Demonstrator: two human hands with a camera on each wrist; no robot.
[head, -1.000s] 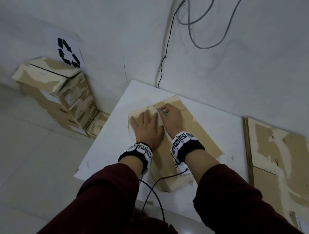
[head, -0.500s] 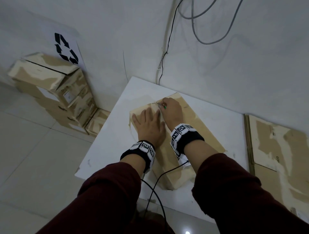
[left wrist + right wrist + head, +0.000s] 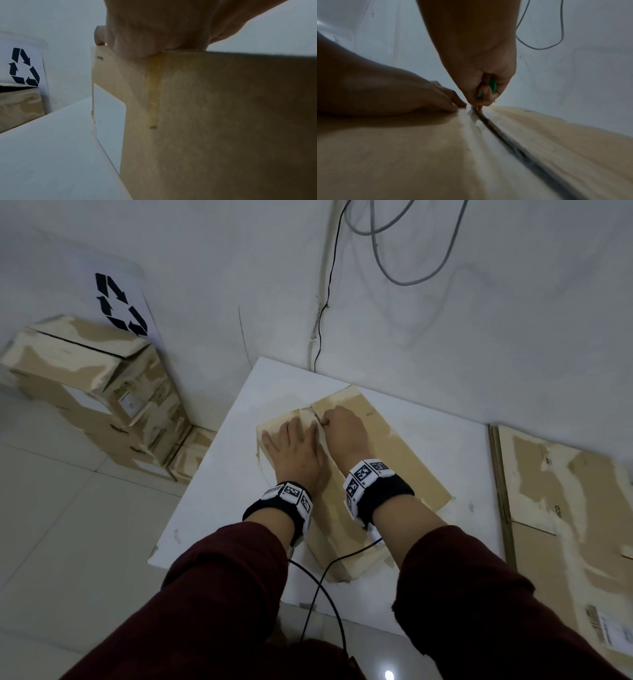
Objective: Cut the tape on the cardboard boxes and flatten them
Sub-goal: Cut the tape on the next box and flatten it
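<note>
A brown cardboard box (image 3: 394,460) stands on the white table (image 3: 212,491), its top seam taped. My left hand (image 3: 294,446) lies flat on the left top flap (image 3: 385,135), fingers straight, pressing it down. My right hand (image 3: 342,429) grips a small green-handled cutter (image 3: 491,86), whose tip sits in the seam (image 3: 505,136) near the far end. Behind the tip the seam gapes dark. In the left wrist view, a strip of yellowish tape (image 3: 154,92) runs down the box's side (image 3: 223,121) under my palm.
Several taped boxes (image 3: 89,392) are stacked on the floor at the left, under a recycling sign (image 3: 120,302). Flattened cardboard sheets (image 3: 565,508) lie at the right of the table. Cables (image 3: 394,251) hang on the wall behind. My wrist cables (image 3: 322,583) trail over the table's near edge.
My right hand with the cutter has edged slightly along the seam toward the far end. My left hand stays pressed on the flap.
</note>
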